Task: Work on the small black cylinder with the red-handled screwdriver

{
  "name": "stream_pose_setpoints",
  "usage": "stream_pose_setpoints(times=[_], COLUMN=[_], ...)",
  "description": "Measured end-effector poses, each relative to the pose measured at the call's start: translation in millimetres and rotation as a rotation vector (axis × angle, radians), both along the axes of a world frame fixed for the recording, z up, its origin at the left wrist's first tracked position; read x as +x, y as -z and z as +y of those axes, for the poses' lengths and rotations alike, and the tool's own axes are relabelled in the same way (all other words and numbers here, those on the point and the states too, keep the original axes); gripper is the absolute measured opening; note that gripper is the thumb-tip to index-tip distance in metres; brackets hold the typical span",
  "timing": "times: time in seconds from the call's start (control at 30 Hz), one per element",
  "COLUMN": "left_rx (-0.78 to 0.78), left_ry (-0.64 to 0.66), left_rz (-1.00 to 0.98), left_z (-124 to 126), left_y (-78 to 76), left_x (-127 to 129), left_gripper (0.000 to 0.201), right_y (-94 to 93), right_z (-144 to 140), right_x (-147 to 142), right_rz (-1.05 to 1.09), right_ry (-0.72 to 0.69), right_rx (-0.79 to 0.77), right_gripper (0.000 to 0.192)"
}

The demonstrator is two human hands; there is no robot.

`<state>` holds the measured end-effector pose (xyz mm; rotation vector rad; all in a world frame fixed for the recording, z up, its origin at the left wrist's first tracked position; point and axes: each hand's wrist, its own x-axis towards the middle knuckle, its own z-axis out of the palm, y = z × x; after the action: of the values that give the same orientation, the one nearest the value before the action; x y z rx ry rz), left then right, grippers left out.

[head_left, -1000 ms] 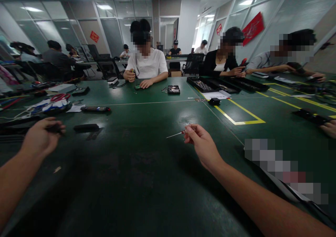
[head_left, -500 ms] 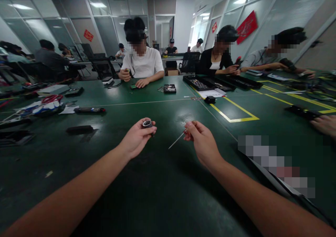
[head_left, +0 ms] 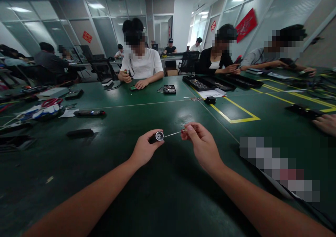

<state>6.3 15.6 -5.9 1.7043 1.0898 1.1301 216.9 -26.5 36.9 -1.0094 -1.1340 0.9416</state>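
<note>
My left hand (head_left: 145, 149) grips a small dark cylinder (head_left: 158, 136) with a round metal-rimmed end facing right. My right hand (head_left: 201, 142) pinches a thin metal tool (head_left: 173, 134) by its reddish handle end. The tool's tip points left and touches or enters the cylinder's open end. Both hands hover above the dark green table (head_left: 147, 195), close together near its middle.
On the left lie a dark flat bar (head_left: 79, 133), a black and red pen-like tool (head_left: 89, 113) and a pile of cables (head_left: 44, 109). Black trays (head_left: 207, 84) and a small black box (head_left: 210, 100) sit at the back right. Other people work across the table; another person's hand (head_left: 325, 123) rests at right.
My left hand came in from the far left with the cylinder and turned its end toward the tool. The tool's tip went from apart to meeting the cylinder.
</note>
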Motion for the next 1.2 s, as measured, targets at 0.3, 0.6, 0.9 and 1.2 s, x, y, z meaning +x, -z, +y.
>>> stream_pose_setpoints(times=[0.3,0.6,0.9,1.2], left_rx=[0.050,0.078,0.080,0.092], left_ry=[0.010,-0.039,-0.055,-0.136], left_rz=[0.066,0.089,0.148,0.187], left_z=[-2.9,-5.1,-9.1,-13.5], left_y=[-1.2,-3.8,-6.5,-10.2], left_x=[2.0,2.9,3.1,3.4], left_gripper=[0.037,0.034,0.035,0.035], right_y=[5.0,1.0,5.6,5.0], right_z=[3.6,-15.5,-19.6,-22.6], right_x=[-1.8,1.0,-0.5,-7.1], right_rz=[-0.042,-0.281,-0.395,-0.497], right_ry=[-0.042,-0.215,-0.009,-0.079], right_rx=[-0.052,0.034,-0.010,-0.004], right_gripper=[0.026,0.021,0.027,0.030])
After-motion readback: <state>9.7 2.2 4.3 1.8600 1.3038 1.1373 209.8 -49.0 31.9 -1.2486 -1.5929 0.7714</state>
